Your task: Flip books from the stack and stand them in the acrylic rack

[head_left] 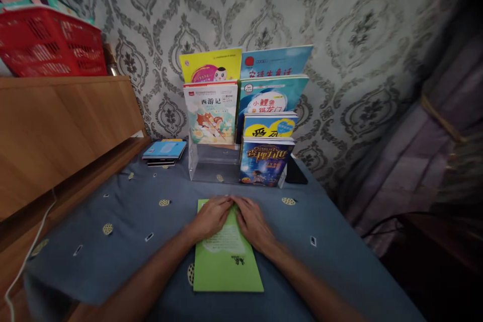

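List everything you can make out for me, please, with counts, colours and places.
green book: 1, green, under both hands
acrylic rack: 1, clear, behind green book
storybook covers: 6, yellow, pale, blue, teal, in rack
book pile: 1, blue on top, left of rack
flat object: 1, black, right of rack
patterned cloth: 1, blue, beneath green book
plastic basket: 1, red, on wooden unit
wooden unit: 1, brown, left
cable: 1, white, lower left
damask wallpaper: 1, grey, back
curtain: 1, mauve, right
left hand: 1, bare, on green book
right hand: 1, bare, on green book
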Tool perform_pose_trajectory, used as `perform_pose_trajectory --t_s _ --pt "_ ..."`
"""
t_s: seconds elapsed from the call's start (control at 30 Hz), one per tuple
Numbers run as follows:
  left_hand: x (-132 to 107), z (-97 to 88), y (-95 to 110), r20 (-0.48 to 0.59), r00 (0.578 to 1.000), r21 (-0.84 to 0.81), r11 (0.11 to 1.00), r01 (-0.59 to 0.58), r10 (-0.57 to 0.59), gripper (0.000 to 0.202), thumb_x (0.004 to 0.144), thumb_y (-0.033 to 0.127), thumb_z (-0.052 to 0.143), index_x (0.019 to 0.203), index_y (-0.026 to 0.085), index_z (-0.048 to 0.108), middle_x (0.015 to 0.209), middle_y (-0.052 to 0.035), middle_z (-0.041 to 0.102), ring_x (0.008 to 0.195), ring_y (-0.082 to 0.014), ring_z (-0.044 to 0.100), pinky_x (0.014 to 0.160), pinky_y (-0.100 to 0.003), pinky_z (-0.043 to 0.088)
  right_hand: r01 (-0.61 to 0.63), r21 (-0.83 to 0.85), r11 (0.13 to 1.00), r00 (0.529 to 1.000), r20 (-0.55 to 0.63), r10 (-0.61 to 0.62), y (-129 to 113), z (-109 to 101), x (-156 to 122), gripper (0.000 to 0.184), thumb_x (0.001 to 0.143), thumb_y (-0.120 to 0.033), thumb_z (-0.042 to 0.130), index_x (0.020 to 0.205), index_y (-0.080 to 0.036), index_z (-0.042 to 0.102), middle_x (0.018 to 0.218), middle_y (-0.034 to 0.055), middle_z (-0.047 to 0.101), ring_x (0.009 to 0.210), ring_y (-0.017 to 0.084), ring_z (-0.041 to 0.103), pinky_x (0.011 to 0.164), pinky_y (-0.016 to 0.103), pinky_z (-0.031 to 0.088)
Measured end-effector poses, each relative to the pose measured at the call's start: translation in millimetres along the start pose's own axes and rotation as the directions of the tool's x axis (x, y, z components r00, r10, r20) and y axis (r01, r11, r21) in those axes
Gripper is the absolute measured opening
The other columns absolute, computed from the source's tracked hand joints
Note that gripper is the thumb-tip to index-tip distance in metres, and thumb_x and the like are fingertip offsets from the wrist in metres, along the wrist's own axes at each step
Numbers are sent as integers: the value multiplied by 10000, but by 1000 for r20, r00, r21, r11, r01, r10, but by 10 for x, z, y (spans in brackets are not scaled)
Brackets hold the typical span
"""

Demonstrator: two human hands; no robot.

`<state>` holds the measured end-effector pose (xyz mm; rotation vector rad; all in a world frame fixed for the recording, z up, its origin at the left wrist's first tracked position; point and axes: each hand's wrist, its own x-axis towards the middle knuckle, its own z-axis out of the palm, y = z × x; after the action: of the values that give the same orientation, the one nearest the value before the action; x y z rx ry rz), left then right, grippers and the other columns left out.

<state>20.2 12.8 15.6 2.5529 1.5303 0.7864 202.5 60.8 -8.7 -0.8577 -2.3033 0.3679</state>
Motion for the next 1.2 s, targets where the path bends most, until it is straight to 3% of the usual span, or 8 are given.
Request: perform_pose_trajectory --t_s 0.1,0.27,0.47,0.6,0.73,0.93,1.03,1.2 --pt "-13 9 -20 3 1000 -10 1000 11 -11 401 998 193 417 1361 177 585 1391 -117 629 1307 -222 578 1127 -412 461 16 -46 999 1000 23 -15 -36 -34 2 484 905 -124 420 1368 -161 557 1292 160 664 1213 283 592 1063 509 457" --pt "-63 57 -97 16 998 -19 998 54 -54 369 997 193 419 1307 177 620 1399 -111 628 1338 -218 558 1166 -443 413 -58 -89 994 994 87 66 -99 -110 -3 448 925 -196 483 1365 -152 550 1239 174 680 1172 302 607 1084 501 421" --pt "-84 52 -166 17 997 -70 995 75 -74 376 990 169 408 1285 202 639 1401 -83 631 1356 -209 540 1178 -471 394 -97 -17 995 987 124 99 40 -134 8 447 936 -218 505 1379 -173 542 1281 144 665 1227 292 553 1059 481 429" --pt "-62 13 -143 44 995 -55 995 86 -84 402 988 155 390 1303 203 635 1405 -72 629 1359 -199 536 1172 -440 406 -156 81 984 979 147 143 185 -154 56 448 935 -141 449 1361 -200 571 1304 93 669 1228 244 559 1085 456 416" --pt "-30 -14 -90 105 991 10 997 82 -82 411 1006 190 378 1346 182 607 1458 -93 580 1406 -215 486 1191 -464 362 -138 124 983 982 143 120 222 -186 95 470 933 -110 427 1376 -192 564 1321 78 664 1246 225 545 1093 433 412" --pt "-18 -79 8 169 980 105 990 90 -107 424 1025 250 370 1396 196 566 1510 -85 524 1441 -224 438 1206 -487 315 -138 -14 990 979 149 139 71 -250 88 391 941 -191 530 1324 -177 609 1269 120 685 1212 278 551 1046 464 404" --pt "-127 -161 43 160 971 199 969 143 -176 427 1023 245 369 1398 186 563 1503 -96 529 1440 -246 440 1206 -527 295 -131 -91 987 979 144 143 5 -277 76 368 936 -232 572 1294 -165 626 1230 138 689 1194 287 558 1035 450 393" --pt "-484 -353 26 42 946 340 895 290 -322 437 1024 245 338 1380 163 578 1475 -127 551 1416 -273 474 1179 -551 332 -121 -114 986 978 156 138 -30 -297 68 372 946 -249 553 1303 -165 612 1225 140 687 1205 297 551 1031 460 386"
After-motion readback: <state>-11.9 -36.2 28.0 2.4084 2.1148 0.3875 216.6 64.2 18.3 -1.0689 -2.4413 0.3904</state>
